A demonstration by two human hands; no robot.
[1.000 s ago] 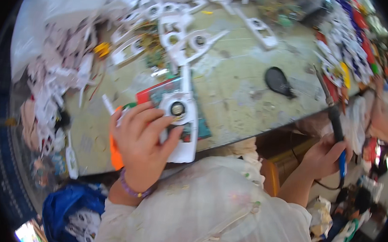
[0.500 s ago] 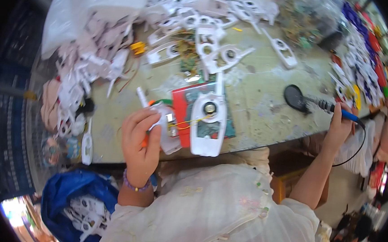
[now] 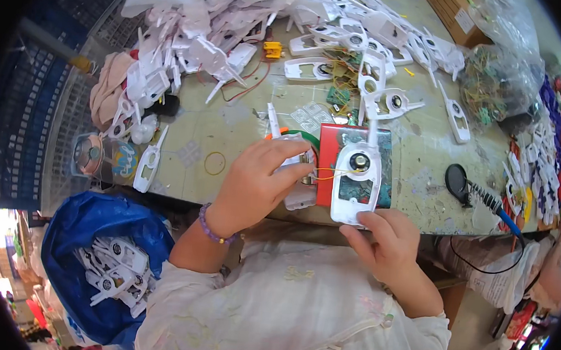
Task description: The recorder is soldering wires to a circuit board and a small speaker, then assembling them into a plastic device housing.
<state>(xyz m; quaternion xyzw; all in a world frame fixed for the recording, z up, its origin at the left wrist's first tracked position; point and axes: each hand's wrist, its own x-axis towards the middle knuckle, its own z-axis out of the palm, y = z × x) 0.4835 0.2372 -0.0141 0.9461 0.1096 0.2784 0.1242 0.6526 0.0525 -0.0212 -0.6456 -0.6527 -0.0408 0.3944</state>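
Note:
My left hand is closed around a white plastic housing half with metal parts inside, partly hidden by my fingers. Thin yellow wires run from there to a second white housing half with a speaker, which has a long narrow handle and a round black speaker. My right hand pinches this one's lower edge between thumb and fingers. Beneath it lies a red and green flat board. A green ring, probably tape, shows behind the left housing.
A soldering iron rests in a coiled holder at right, its black cable hanging over the table edge. White housings pile up at the back. A blue bag of housings stands lower left. A plastic bag of wired boards sits back right.
My right hand has let go of the soldering iron, left in its holder, and come over to the speaker housing's lower edge. My left hand stays on its housing. The view has shifted left.

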